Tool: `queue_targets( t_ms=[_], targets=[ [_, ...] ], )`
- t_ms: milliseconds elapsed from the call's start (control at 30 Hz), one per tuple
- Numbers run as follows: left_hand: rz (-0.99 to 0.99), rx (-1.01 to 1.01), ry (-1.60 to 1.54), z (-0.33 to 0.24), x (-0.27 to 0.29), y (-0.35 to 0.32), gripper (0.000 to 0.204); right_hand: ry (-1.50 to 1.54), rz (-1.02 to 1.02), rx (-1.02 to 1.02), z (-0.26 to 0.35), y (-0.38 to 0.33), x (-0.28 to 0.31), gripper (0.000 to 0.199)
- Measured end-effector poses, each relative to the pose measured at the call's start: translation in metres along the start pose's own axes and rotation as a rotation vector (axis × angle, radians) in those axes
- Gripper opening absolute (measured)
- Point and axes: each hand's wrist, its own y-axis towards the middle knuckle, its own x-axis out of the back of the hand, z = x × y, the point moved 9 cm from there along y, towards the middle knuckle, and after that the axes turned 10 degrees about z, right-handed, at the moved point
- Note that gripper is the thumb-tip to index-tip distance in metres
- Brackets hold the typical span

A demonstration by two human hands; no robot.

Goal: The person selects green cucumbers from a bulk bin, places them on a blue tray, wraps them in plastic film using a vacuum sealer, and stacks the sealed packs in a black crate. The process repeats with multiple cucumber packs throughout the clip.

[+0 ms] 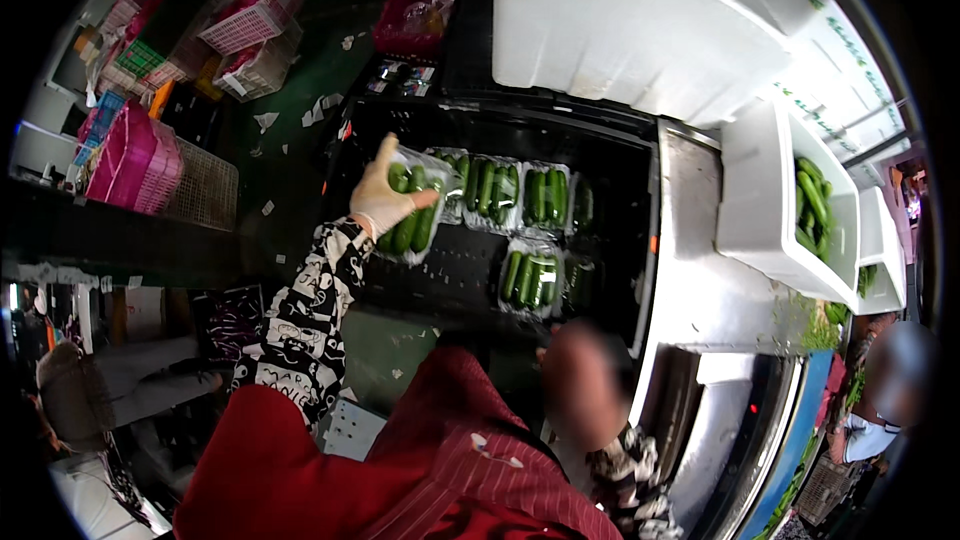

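Green floor (285, 140): scraps of pale litter lie on it left of the work.
Large white foam container (630, 30): fills the upper right, beyond the crate.
Black crate (450, 270): shallow and open, spread in front of the person.
Metal table (690, 200): runs along the crate's right side, its bright top partly bare.
Red clothing (460, 440): the person's own, striped in part, across the lower edge.
White foam box (755, 210): tilted in view at the right, loose cucumbers (812, 202) inside.
Pink basket (130, 155): far left, among other baskets.
Patterned sleeve (305, 315): black and white, on the left forearm.
Right hand (585, 385): near the crate's lower right corner, heavily blurred; whether its grip is wide, narrow or holding something cannot be told.
Left hand (385, 198): pale-gloved, over the crate's left part; its grip holds a pack, thumb across the film, one finger stretched up along the edge.
Held pack (408, 225): cucumbers under clear film, tilted, overlapping the leftmost pack of the row behind.
Back-row packs (492, 190): three clear ones side by side, with a dim green shape at their right end.
Front pack (530, 280): alone nearer the person, just left of another shape too dark to tell.
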Motion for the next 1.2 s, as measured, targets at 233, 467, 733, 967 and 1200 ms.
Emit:
queue_targets(
  t_ms=[233,467,733,967,1200],
  targets=[
    [-0.196,0.117,0.317,0.078,0.021,0.079,0.12,-0.367,0.06,0.166,-0.04,0.242,-0.128,0.044],
    [-0.386,0.3,0.44,0.106,0.0,0.101,0.119,-0.482,0.247,0.354,-0.083,0.35,-0.267,0.051],
    [-0.091,0.536,0.458,0.089,-0.009,0.117,0.118,-0.606,0.229,0.436,-0.1,0.349,-0.269,0.045],
    [-0.002,0.541,0.429,0.106,-0.023,0.127,0.117,-0.718,0.368,0.403,-0.087,0.345,-0.254,0.04],
    [-0.167,0.332,0.793,0.122,-0.042,0.123,0.105,-0.652,0.417,0.368,-0.088,0.345,-0.251,0.033]
  ],
)
